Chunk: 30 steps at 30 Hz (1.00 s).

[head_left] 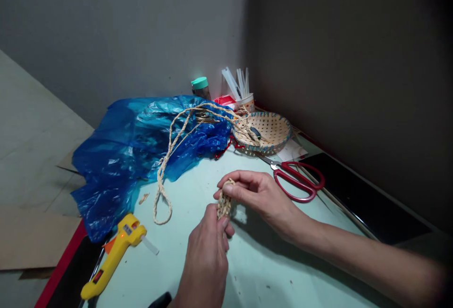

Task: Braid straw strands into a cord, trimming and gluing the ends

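Both my hands hold a small coiled piece of braided straw rope point(224, 204) upright over the pale green table point(269, 261). My left hand point(207, 256) pinches its lower edge from below. My right hand point(258, 192) curls its fingers over the top edge. A long tan braided rope point(166, 162) lies loose on the table and loops up over a blue plastic bag point(130, 147); whether it joins the coil I cannot tell.
A yellow glue gun point(113, 253) lies at the front left. Red-handled scissors point(299, 180) lie right of my hands. A woven bamboo basket point(265, 131) stands behind, with a cup of glue sticks point(244, 93) and a green-capped bottle point(200, 87) by the wall.
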Motion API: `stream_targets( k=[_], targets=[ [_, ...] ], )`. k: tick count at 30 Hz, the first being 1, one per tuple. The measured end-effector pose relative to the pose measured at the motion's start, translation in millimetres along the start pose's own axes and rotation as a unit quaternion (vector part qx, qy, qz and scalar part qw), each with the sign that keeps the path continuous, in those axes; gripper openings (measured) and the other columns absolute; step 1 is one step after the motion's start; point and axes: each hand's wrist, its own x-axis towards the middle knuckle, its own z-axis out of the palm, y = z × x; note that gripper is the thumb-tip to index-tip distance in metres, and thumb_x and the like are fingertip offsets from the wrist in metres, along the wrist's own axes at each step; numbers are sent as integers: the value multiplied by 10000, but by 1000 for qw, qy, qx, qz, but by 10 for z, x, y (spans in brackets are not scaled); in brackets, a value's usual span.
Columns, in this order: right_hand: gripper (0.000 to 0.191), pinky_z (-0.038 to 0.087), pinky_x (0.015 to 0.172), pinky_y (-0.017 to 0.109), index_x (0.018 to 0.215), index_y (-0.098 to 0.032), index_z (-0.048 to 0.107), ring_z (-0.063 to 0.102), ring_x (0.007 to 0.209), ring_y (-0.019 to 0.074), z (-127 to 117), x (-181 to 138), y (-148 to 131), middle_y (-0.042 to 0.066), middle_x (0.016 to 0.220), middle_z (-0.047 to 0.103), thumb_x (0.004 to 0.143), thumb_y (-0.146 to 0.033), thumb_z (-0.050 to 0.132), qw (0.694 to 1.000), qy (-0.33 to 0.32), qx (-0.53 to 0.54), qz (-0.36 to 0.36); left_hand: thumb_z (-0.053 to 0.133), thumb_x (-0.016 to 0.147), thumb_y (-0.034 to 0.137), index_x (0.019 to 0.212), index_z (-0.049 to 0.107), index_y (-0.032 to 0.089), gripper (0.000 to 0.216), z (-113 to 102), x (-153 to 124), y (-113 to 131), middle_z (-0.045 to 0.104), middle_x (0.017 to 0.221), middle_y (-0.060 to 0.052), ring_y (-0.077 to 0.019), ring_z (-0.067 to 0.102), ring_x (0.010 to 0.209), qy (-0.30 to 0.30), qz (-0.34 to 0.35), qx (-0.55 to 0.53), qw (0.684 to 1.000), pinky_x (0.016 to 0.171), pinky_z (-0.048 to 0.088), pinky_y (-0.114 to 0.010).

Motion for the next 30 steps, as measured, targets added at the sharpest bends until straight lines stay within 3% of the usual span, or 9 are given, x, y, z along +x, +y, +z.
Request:
stream_targets(
  k=[3,6,10,13,20,24,30],
  targets=[
    [207,464,737,287,878,-145,686,639,772,165,8,-2,10,65,835,722,881,-350,668,999,42,10,-6,368,965,321,763,439,252,225,-1,25,-28,502,630,13,-181,447,562,-26,19,51,998,556,291,-302],
    [199,456,732,280,881,-147,679,629,777,165,-27,27,-13,59,826,714,903,-341,637,1000,25,4,-4,346,962,328,801,439,256,200,-35,38,-21,501,664,3,-202,449,597,-54,14,71,996,576,286,-316],
    [195,420,697,275,958,-182,703,598,782,172,-120,73,-84,31,863,690,919,-351,614,985,-40,-162,-36,377,960,355,876,494,248,180,-89,10,34,588,760,-41,-245,532,707,-52,-11,55,997,647,316,-336],
    [179,414,714,281,964,-206,708,588,805,177,-136,71,-119,18,879,679,930,-343,598,967,-47,-239,-73,400,955,368,874,510,247,183,-102,-9,76,612,785,-56,-262,545,740,-41,-28,52,997,674,332,-344],
    [164,455,706,268,869,-169,685,603,748,150,17,2,-73,47,840,709,928,-289,589,999,29,0,-24,385,962,394,944,529,240,211,-68,-15,112,615,846,-65,-269,552,791,-65,-17,13,998,727,352,-352],
    [150,458,693,263,904,-148,684,604,720,137,39,11,-22,66,844,718,915,-279,610,998,38,51,-2,407,960,400,944,554,240,218,-54,-28,88,605,800,-47,-251,543,758,-52,-12,4,999,714,348,-334],
    [206,473,710,284,955,-148,679,632,758,155,7,51,51,79,901,714,927,-337,605,998,19,62,26,551,906,408,904,602,228,187,-55,12,23,596,772,-26,-196,508,705,-54,-30,-133,989,643,369,-276]
  ],
)
